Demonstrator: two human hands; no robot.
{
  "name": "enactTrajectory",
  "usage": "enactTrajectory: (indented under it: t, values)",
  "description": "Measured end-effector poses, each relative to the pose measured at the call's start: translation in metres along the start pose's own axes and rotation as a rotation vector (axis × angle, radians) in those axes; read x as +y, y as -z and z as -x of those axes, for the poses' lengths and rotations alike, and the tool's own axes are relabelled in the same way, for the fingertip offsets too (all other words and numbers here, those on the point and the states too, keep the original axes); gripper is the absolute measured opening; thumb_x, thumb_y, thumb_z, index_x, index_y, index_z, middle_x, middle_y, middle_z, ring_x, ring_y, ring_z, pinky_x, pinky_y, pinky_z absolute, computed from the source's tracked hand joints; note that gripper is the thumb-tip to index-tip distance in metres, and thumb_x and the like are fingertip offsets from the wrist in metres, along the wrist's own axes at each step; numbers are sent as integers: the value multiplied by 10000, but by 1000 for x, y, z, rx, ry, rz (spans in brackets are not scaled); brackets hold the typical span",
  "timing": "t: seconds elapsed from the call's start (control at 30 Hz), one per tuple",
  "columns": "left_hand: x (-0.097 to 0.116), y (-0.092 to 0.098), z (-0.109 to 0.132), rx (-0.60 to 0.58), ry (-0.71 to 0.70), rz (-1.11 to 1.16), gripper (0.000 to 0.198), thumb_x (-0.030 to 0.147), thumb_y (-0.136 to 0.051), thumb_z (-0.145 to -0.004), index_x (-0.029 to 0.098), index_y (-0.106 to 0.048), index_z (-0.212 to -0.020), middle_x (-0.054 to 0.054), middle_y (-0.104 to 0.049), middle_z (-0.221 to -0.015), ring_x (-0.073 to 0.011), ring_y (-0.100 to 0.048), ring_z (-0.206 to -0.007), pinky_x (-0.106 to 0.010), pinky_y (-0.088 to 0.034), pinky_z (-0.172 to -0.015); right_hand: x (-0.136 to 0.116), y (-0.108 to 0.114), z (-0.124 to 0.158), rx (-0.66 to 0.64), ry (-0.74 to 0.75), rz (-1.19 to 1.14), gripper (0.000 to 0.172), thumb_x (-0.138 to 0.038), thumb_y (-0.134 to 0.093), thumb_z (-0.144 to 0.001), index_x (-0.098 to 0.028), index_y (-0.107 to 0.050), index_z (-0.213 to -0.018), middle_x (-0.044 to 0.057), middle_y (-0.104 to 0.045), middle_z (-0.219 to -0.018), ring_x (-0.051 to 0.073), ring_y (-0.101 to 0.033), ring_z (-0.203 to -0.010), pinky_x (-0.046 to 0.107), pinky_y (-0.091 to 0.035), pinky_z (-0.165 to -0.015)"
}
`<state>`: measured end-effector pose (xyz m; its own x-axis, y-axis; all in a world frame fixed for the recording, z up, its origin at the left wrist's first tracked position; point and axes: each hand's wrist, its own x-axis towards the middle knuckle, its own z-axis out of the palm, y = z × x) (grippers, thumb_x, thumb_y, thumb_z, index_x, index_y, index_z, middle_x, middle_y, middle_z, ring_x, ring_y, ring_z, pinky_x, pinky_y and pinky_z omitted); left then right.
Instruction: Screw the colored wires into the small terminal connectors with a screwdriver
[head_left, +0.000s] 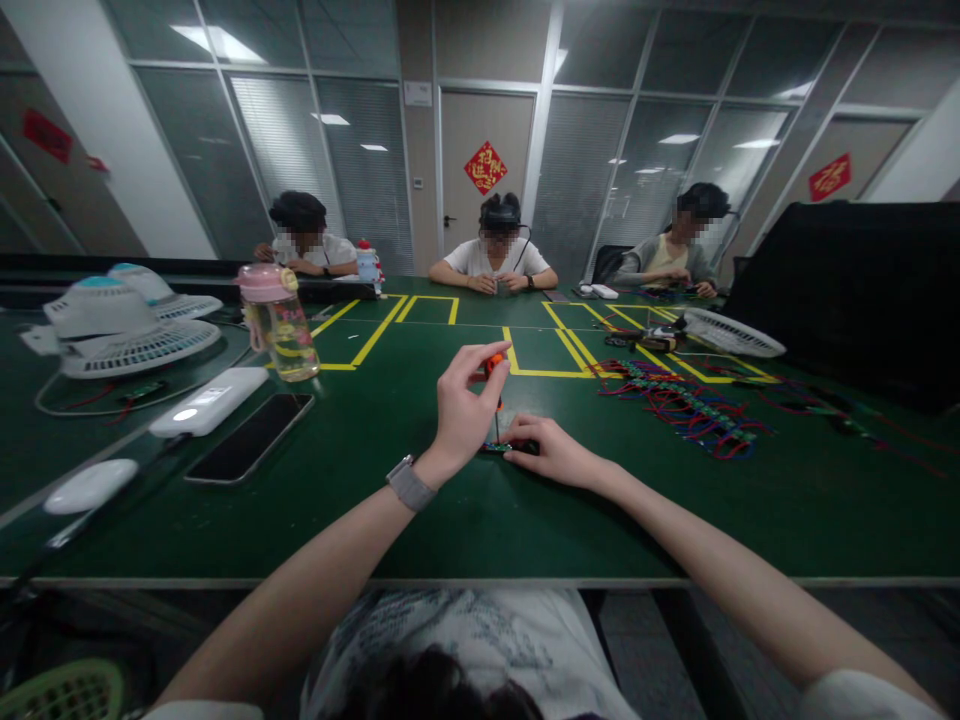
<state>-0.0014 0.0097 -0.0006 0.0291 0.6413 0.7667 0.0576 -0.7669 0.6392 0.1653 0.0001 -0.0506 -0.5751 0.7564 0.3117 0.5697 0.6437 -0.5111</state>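
My left hand (466, 400), with a watch on its wrist, is closed around the orange handle of a screwdriver (495, 363). The screwdriver stands upright, its thin shaft pointing down to a small green circuit board (495, 448) on the table. From the right, my right hand (553, 452) pinches the board's edge between thumb and fingers, close beside the screwdriver's tip. Something dark shows under the right hand's fingers, too hidden to name. A screw under the tip is too small to make out.
On the green table (360, 540) are a phone (251, 440), a white power bank (210, 400), a pink-lidded bottle (279, 325) and fans (135, 330) at left. A row of wired circuit boards (675, 400) lies at right. Several people sit across the table.
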Motion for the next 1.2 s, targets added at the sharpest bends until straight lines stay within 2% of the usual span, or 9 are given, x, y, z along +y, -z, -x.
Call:
enactTrajectory:
  t: [0.13, 0.27, 0.33, 0.4, 0.57, 0.77, 0.87, 1.03, 1.2]
  values:
    - [2, 1, -1, 65, -70, -125, 177, 277, -679, -814, 229, -711, -982, -36, -546, -995, -130, -577, -881, -249, -497, -783, 2, -1, 0, 3, 3, 6, 208, -197, -628, -837, -138, -715, -1017, 63, -616, -885, 158, -596, -767, 286, -478, -738]
    - [0, 1, -1, -13, -17, -9, 288, 257, -453, -950, 246, -650, -1160, -60, -590, -1139, -154, -583, -1045, -285, -486, -891, 2, -1, 0, 5, 1, -2, 213, -207, -626, -840, -148, -716, -1023, 54, -608, -873, 150, -591, -749, 281, -477, -727]
    - [-1, 0, 0, -38, 27, 60, 327, 249, -406, -967, 243, -604, -1228, -66, -615, -1171, -155, -606, -1027, -291, -508, -861, 2, -1, 0, 6, -1, -8, 213, -208, -628, -839, -149, -716, -1024, 52, -606, -867, 149, -591, -748, 280, -477, -727]
    - [0, 0, 0, -26, 41, 61, 305, 254, -469, -944, 232, -607, -1215, -67, -631, -1141, -155, -622, -976, -272, -525, -791, 2, -1, 0, 10, 0, -12, 210, -211, -630, -837, -149, -715, -1018, 52, -607, -866, 149, -590, -747, 282, -478, -727]
    - [3, 1, -1, 76, -47, -133, 157, 237, -658, -826, 207, -702, -974, -35, -575, -938, -132, -585, -842, -243, -500, -737, 3, -1, 0, 12, 5, -3, 205, -214, -629, -839, -159, -715, -1016, 49, -607, -866, 147, -585, -745, 276, -473, -718]
    - [-1, 1, 0, 18, 0, -7, 304, 238, -408, -967, 236, -642, -1162, -63, -610, -1138, -158, -598, -1028, -298, -497, -878, 3, -2, 0, 16, 1, -7, 209, -207, -628, -838, -159, -718, -1020, 55, -615, -878, 155, -592, -769, 286, -474, -741]
    - [-1, 0, 1, 8, 34, 41, 283, 255, -463, -950, 228, -620, -1184, -68, -634, -1119, -160, -619, -990, -284, -522, -811, 4, -3, 1, 21, -5, -15, 212, -216, -632, -835, -159, -715, -1022, 54, -611, -875, 151, -592, -754, 283, -477, -730]
    - [3, 1, 1, 64, -30, -103, 158, 256, -613, -865, 218, -703, -989, -37, -572, -959, -127, -587, -868, -235, -501, -739, 5, -4, 1, 13, -17, -15, 233, -225, -627, -841, -164, -711, -1050, 57, -604, -892, 147, -586, -746, 283, -477, -718]
    - [0, 0, 1, 0, 13, -22, 308, 251, -416, -966, 242, -633, -1183, -62, -599, -1122, -146, -598, -990, -281, -505, -845, 3, -4, 1, 11, -19, -15, 232, -224, -626, -843, -159, -709, -1049, 56, -602, -887, 146, -580, -747, 283, -480, -722]
